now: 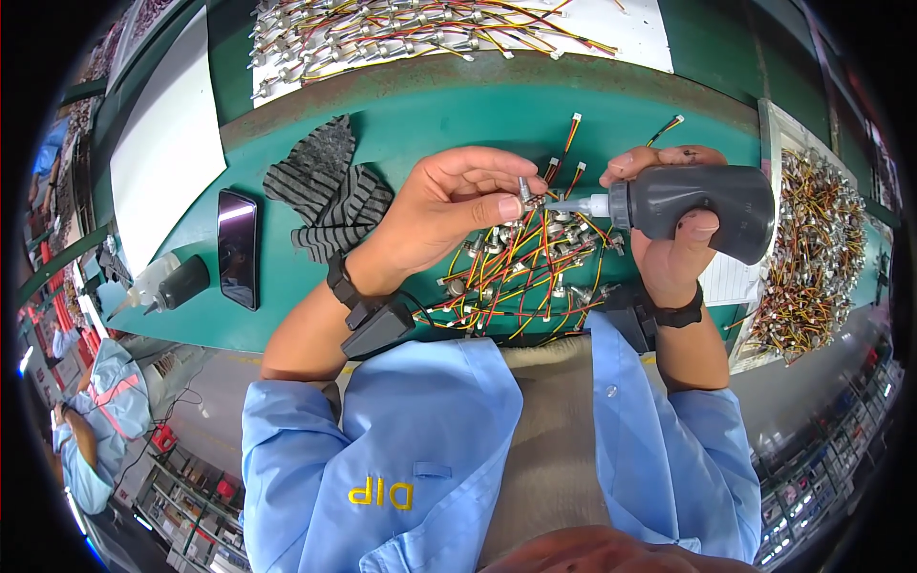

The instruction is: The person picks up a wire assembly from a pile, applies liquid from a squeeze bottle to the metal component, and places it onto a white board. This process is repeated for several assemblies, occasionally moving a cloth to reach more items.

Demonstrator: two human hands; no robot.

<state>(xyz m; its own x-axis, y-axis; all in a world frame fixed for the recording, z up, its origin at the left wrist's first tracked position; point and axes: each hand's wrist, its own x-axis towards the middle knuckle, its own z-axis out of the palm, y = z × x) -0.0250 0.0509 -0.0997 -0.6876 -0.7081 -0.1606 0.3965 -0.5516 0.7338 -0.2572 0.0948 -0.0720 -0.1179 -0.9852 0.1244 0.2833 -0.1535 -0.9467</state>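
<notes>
My left hand (449, 212) pinches a small metal component (526, 192) with coloured wires between thumb and fingers above the green table (411, 124). My right hand (673, 234) grips a dark grey squeeze bottle (707, 199) lying sideways, its white nozzle (573, 204) touching the component. Under both hands lies a heap of several similar wired components (521, 277) with red, yellow and black leads. Each wrist wears a black strap.
A striped grey glove (330, 191) and a black phone (238, 246) lie to the left, with a second squeeze bottle (167, 286) near the table edge. White sheets (167, 143) hold more wired parts at the back (401, 38) and right (812, 258). Another person sits at far left (91, 420).
</notes>
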